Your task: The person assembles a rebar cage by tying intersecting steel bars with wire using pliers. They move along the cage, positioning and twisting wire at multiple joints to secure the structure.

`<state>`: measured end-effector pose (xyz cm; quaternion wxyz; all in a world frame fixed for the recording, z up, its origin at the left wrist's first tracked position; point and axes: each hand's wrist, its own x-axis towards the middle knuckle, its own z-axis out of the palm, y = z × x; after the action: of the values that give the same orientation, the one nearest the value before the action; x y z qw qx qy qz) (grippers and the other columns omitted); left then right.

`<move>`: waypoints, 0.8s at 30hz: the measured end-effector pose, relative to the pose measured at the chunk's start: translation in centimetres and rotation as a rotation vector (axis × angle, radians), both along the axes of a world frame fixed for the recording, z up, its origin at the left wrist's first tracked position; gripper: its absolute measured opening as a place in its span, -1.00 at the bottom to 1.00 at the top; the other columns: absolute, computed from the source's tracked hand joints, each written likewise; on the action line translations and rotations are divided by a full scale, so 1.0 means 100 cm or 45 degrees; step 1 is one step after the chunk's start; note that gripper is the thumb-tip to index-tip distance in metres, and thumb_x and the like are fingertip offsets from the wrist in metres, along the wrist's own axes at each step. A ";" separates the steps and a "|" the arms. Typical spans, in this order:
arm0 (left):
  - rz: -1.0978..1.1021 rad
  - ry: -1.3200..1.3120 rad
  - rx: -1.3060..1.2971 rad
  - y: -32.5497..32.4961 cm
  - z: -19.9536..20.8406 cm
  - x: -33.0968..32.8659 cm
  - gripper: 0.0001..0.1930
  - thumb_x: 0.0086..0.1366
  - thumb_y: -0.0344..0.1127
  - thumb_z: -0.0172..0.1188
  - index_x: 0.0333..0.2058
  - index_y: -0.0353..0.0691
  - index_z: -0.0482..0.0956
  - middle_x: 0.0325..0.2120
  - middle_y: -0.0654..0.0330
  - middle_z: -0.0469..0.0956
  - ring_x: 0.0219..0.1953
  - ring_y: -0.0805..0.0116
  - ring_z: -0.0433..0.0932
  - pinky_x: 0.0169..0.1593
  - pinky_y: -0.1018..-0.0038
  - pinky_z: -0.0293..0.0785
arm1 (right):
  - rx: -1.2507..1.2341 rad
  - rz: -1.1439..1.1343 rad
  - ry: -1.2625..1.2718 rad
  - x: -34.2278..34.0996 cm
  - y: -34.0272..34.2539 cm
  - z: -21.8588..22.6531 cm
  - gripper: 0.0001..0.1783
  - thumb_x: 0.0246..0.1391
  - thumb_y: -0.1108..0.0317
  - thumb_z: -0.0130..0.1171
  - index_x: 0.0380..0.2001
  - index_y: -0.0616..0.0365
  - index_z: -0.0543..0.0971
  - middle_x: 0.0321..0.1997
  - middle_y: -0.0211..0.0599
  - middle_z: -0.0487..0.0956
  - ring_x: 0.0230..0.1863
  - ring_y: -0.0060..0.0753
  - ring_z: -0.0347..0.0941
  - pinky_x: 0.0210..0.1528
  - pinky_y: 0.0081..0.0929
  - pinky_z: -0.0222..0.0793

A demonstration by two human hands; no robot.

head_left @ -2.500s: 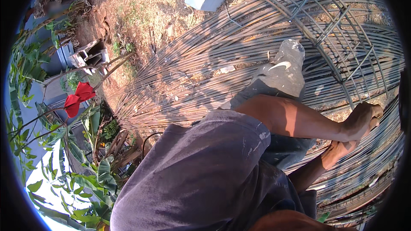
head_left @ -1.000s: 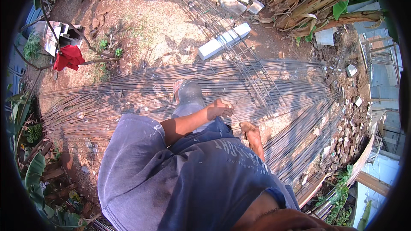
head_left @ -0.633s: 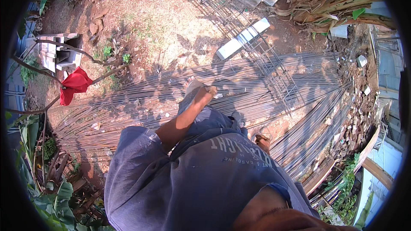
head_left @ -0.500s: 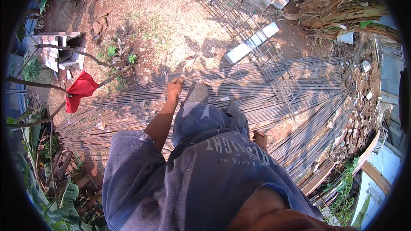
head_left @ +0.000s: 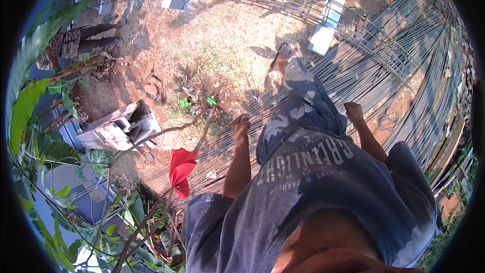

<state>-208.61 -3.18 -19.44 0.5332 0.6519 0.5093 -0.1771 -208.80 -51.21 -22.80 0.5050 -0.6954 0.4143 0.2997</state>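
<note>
Seen from above, the person's left hand (head_left: 241,127), at the centre of the frame, has its fingers curled around one of the long steel rods (head_left: 414,55) that lie in a bundle running toward the upper right. The right hand (head_left: 353,111), centre right, is closed in a fist above the rods. A red cloth (head_left: 181,170) hangs on a branch, lower left. White blocks (head_left: 329,17) sit near the top.

Left hand (head_left: 241,125) down at the near end of the steel rod pile (head_left: 404,60), fingers curled on the rod ends. Right hand (head_left: 353,111) closed in a fist above the rods; whether it grips one cannot be told. One foot (head_left: 281,59) planted at the pile's edge on bare dirt. Welded rebar cage (head_left: 303,0) beyond, resting on white blocks (head_left: 329,17). Red cloth (head_left: 180,168) hangs on a branch at left.
</note>
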 end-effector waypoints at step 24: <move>-1.467 0.002 -0.040 0.120 -0.032 0.444 -0.69 0.21 -0.33 0.21 -0.13 -0.43 0.55 -0.26 0.12 0.60 -0.23 0.41 0.52 -0.10 0.54 0.42 | 0.253 -1.687 -0.182 0.197 0.266 0.023 -0.68 0.17 0.38 -0.08 -0.05 0.26 0.45 -0.67 -0.63 0.20 -0.73 -0.75 0.00 -0.72 -0.71 -0.09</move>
<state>-164.19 8.85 -22.68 0.3599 0.8159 0.0697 -0.4470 -189.13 -24.58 -20.49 0.6698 -0.2627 0.6894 -0.0836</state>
